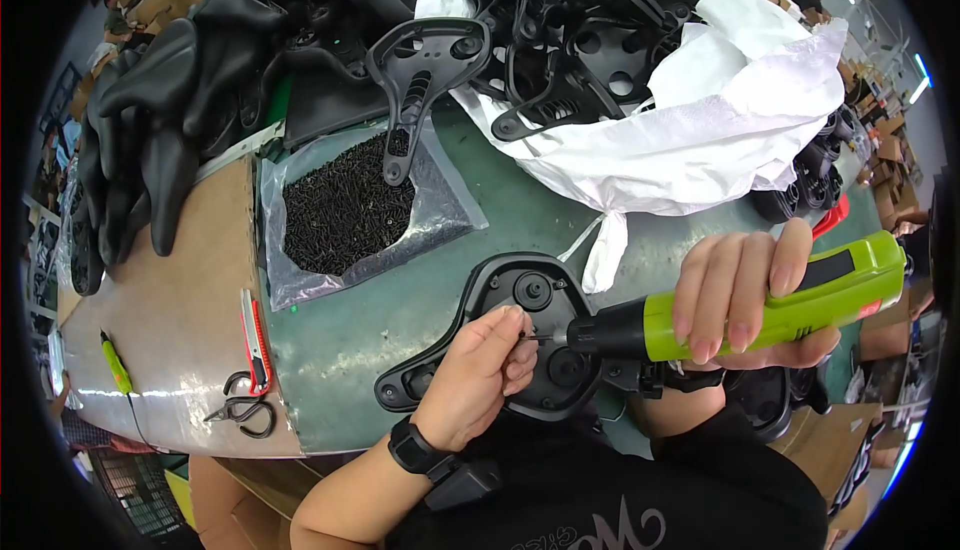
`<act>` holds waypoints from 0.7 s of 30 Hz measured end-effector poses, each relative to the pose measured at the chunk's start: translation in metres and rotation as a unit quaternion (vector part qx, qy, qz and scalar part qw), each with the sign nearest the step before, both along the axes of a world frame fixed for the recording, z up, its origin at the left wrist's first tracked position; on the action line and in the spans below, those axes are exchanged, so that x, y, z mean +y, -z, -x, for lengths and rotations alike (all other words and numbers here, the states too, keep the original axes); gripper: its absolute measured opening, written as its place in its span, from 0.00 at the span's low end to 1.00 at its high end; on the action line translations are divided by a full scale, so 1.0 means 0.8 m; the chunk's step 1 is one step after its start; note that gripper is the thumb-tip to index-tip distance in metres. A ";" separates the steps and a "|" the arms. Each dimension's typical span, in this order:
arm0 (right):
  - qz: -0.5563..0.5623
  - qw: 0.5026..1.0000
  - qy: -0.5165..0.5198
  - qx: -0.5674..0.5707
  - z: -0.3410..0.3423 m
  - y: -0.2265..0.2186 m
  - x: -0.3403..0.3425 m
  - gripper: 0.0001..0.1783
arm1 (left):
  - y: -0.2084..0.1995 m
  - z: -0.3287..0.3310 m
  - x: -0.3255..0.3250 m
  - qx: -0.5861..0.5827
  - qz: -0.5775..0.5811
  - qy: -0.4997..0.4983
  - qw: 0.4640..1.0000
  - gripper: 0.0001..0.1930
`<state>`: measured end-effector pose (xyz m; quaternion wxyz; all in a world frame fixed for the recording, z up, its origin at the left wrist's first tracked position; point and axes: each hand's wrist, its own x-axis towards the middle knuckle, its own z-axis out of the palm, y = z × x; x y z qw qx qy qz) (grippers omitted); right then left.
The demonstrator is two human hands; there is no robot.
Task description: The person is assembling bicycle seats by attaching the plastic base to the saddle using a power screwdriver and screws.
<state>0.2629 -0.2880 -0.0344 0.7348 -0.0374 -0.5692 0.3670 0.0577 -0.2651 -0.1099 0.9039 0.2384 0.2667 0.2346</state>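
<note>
My right hand [745,295] is wrapped round a lime-green electric screwdriver [660,325] with a black nose, held level and pointing left. At its bit's tip my left hand [480,375] is closed in a pinch on a thin dark piece, which looks like a screw and is mostly hidden by the fingertips. Just below both lies a black plastic saddle base [480,295], wide end to the right and narrow nose to the left, with round fittings on it. An open clear bag [440,205] of black screws [345,210] lies beyond it, another saddle base [425,55] resting across its edge.
Black saddles [190,80] are piled at the far left. A white sack [690,165] full of black saddle bases stands at the back. On the left board lie a red box cutter [258,345], black scissors [245,415] and a green corded tool [115,362].
</note>
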 end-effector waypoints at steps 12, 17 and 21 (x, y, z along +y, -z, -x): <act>-0.059 0.973 0.000 -0.225 0.009 -0.003 -0.020 0.21 | 0.012 -0.020 -0.008 0.041 0.016 -0.072 0.996 0.12; -0.029 0.990 0.123 -0.061 0.015 0.018 -0.030 0.27 | 0.009 -0.039 -0.017 0.012 -0.021 -0.148 0.989 0.11; -0.028 0.991 0.128 -0.029 0.003 0.024 -0.039 0.30 | 0.015 -0.037 -0.011 0.024 -0.062 -0.120 0.991 0.10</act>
